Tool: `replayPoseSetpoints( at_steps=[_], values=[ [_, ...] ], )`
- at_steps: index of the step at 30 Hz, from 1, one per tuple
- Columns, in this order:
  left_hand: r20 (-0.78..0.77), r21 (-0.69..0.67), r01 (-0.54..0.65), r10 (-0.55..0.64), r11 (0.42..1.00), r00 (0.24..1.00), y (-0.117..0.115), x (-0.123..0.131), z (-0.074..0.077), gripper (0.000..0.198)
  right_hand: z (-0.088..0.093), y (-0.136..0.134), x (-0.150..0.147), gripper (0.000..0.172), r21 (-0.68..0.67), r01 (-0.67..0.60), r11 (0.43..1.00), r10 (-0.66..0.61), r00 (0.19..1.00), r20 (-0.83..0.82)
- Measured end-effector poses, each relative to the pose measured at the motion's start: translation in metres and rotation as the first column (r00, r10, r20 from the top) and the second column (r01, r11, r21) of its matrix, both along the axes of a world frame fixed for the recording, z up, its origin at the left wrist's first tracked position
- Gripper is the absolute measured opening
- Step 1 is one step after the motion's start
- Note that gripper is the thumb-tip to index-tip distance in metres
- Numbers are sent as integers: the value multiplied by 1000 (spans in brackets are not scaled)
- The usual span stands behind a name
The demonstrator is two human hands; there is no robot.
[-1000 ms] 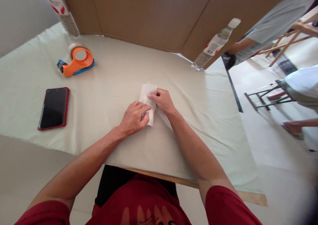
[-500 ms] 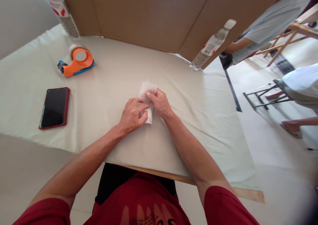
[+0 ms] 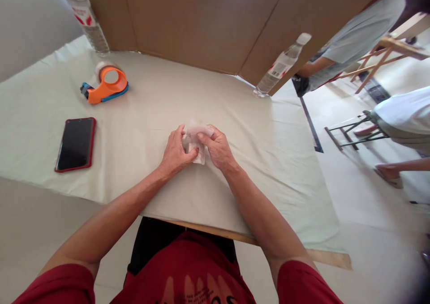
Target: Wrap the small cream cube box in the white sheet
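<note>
Since half a second before, the left hand [image 3: 176,149] had spread wider and the top of the white paper [image 3: 198,130] had curled over toward the right hand [image 3: 219,149].

From where I stood, the phone [image 3: 76,143] in its red case lay farthest left on the pale-covered surface [image 3: 151,98]. Beyond it a water bottle [image 3: 89,24] stood against the cardboard panel [image 3: 201,26], with the orange tape dispenser [image 3: 101,92] just in front. Near the middle, the left hand was wide, its thumb on the paper's lower part. The paper sat between both hands, its upper part pinched between the right thumb and fingers. Farther right, a second bottle [image 3: 280,66] stood beside the panel's edge, and past it was a person in a grey top [image 3: 358,37].
</note>
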State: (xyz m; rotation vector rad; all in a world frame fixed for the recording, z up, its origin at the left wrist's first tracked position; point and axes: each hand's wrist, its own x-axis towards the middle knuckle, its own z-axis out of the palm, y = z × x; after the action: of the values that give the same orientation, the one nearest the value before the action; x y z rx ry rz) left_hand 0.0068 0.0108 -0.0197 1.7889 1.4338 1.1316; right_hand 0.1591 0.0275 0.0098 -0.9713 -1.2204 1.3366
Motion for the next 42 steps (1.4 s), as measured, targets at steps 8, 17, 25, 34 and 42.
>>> replayPoseSetpoints(
  at_steps=[8,17,25,34,42],
  values=[
    [45,-82,92,-89,992,995,-4,-1,16,31,5,-35,0,19,147,90,985,-126,957,261],
    [89,-76,147,-140,986,986,-4,-2,12,21,-9,-49,10,24,304,14,953,-122,932,340],
    [102,-112,238,-227,965,968,-2,-8,14,20,-16,-54,17,25,441,-112,890,-117,880,460],
    [-35,-199,494,-510,846,860,3,-41,31,46,-24,-51,24,36,498,-210,841,-98,847,523],
    [-200,52,471,-453,880,869,1,-36,15,43,-24,-48,25,31,459,-212,863,-90,828,553]
  ],
)
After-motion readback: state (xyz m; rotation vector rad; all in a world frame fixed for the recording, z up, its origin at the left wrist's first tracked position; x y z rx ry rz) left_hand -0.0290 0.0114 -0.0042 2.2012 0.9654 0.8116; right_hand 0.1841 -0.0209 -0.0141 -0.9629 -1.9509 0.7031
